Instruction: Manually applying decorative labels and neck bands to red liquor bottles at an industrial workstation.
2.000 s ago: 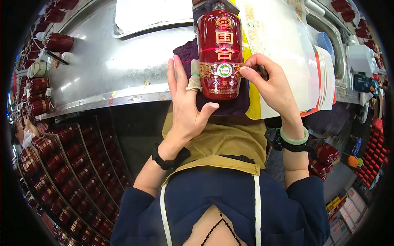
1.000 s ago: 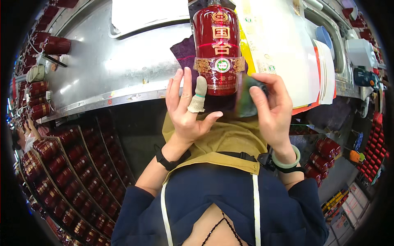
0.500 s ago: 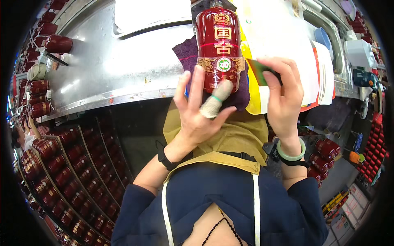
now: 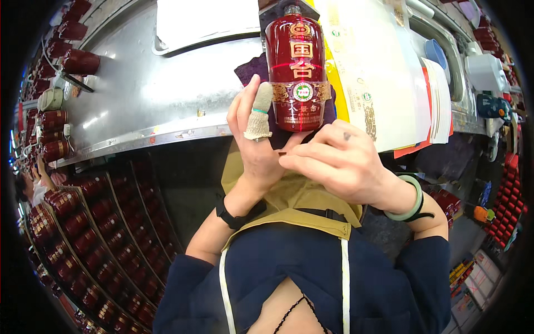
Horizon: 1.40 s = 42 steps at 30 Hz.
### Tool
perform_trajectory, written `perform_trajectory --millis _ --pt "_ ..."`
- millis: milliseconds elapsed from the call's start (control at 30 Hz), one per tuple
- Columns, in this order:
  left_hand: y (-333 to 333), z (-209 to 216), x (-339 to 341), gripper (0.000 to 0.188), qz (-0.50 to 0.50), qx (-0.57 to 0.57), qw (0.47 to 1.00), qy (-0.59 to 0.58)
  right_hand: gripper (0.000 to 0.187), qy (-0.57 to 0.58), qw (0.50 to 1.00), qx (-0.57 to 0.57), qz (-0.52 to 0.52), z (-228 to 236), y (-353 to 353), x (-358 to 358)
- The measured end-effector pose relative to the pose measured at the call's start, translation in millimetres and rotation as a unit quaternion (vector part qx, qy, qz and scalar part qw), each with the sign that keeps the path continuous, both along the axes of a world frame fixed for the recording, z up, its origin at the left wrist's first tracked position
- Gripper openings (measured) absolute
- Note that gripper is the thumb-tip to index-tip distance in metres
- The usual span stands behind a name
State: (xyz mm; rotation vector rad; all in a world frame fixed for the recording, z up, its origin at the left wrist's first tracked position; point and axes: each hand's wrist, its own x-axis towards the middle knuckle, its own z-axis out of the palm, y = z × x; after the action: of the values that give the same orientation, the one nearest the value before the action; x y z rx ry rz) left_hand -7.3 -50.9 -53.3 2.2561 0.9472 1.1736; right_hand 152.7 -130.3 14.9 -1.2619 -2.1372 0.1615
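Observation:
A dark red bottle (image 4: 301,72) with gold label marks and a round green seal stands on a purple cloth (image 4: 251,68) at the near edge of the steel table (image 4: 144,106). My left hand (image 4: 257,139) is raised beside the bottle's left side with fingers apart. Its forefinger wears a grey cloth cot that rests against the glass. My right hand (image 4: 342,164) sits just below the bottle. Its thumb and fingertips are pinched together on a tiny dark piece against my left palm. The piece is too small to identify.
Rows of red bottles in crates (image 4: 83,234) fill the lower left, and more red bottles (image 4: 55,133) stand along the table's left end. A white tray (image 4: 206,22) lies at the back. A stack of printed sheets (image 4: 389,83) lies right of the bottle. Another person (image 4: 33,186) is at far left.
My right hand has come down from the bottle's right side to my left palm and pinched shut. My left hand has stayed beside the bottle with fingers straighter.

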Motion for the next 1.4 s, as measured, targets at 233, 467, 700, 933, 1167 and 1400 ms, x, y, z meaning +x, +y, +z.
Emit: perform_trajectory --millis 233,467,700,933,1167,1400 --pt "20.5 -1.9 6.0 0.09 -0.046 0.059 0.997 0.026 0.018 0.347 0.904 -0.044 -0.245 -2.4 18.1 44.1" --pt "23.9 -0.7 -4.2 0.083 -0.058 0.001 0.998 0.026 0.043 0.476 0.809 -0.203 -0.277 -35.0 27.9 32.2" --pt "25.1 -14.0 -7.6 0.082 -0.104 -0.071 0.992 0.004 0.058 0.55 0.741 -0.305 -0.235 -60.5 32.0 36.1" --pt "23.0 -11.3 -7.4 0.07 -0.106 -0.009 0.994 0.012 0.048 0.585 0.711 -0.289 -0.262 -47.1 30.2 38.9" --pt "18.2 7.8 -2.6 0.079 -0.107 0.019 0.99 0.091 0.029 0.616 0.736 -0.145 -0.241 -40.5 27.9 33.8" --pt "6.2 32.5 11.4 0.086 -0.081 0.037 0.976 0.2 0.025 0.61 0.729 -0.119 -0.287 -41.4 27.8 39.4"
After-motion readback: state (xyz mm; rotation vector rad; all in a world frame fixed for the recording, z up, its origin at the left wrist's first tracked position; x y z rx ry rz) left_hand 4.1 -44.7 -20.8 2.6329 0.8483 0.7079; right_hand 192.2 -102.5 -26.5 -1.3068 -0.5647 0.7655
